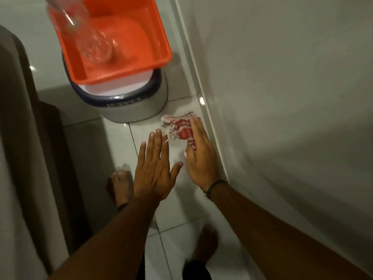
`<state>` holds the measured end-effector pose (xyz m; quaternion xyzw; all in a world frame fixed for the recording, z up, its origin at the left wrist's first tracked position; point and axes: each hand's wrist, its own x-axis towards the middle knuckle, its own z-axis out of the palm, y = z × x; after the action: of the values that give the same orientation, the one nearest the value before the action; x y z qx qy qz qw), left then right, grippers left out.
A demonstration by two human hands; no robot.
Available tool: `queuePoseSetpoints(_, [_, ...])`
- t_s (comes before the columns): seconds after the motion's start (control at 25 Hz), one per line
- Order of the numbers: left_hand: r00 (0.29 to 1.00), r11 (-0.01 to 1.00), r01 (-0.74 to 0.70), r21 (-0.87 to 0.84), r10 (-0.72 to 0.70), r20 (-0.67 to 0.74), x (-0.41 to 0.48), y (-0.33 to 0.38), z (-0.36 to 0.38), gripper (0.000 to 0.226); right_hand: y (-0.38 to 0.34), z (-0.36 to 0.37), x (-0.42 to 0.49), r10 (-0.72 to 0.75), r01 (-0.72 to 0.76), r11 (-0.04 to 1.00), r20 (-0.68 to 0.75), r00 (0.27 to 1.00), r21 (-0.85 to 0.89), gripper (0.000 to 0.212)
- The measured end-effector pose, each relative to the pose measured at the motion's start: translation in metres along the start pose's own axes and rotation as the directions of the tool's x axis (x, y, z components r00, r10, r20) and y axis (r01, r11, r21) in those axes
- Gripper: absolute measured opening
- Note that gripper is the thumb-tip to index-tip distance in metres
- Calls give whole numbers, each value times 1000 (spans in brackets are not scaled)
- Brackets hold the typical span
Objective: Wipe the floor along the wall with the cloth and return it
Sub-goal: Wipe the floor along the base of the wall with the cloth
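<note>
A red-and-white striped cloth lies crumpled on the white tiled floor, close to the foot of the pale wall. My right hand presses flat on the cloth's right part, fingers stretched forward beside the skirting; a dark band circles its wrist. My left hand hovers flat beside it to the left, fingers spread, holding nothing, its fingertips near the cloth's frayed edge.
An orange plastic tub with a clear bottle in it sits on a grey-and-blue round container just beyond the cloth. A brown curtain or fabric hangs at the left. My bare feet stand on the tiles.
</note>
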<state>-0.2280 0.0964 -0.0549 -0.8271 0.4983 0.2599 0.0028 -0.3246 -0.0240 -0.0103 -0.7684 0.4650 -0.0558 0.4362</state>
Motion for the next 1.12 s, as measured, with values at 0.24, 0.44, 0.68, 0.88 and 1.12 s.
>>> queuePoseSetpoints(0.24, [999, 999, 37, -40, -35, 40, -13, 16, 128, 92, 147, 74, -30, 156, -134, 984, 212, 965, -113, 66])
queuePoseSetpoints(0.44, [999, 999, 46, -7, -46, -18, 29, -8, 214, 95, 228, 117, 34, 79, -64, 951, 38, 996, -304, 73])
queuePoseSetpoints(0.68, [998, 999, 6, 32, -4, -70, 76, -33, 305, 91, 317, 177, 38, -26, 101, 743, 122, 992, -661, 82])
queuePoseSetpoints(0.88, [957, 998, -24, 51, 37, -288, 83, -48, 348, 86, 337, 196, 40, -156, 90, 739, -40, 987, -668, 78])
queuePoseSetpoints(1.12, [949, 998, -19, 55, 35, -312, 83, -50, 350, 86, 329, 187, 55, -141, 98, 736, -9, 990, -670, 74])
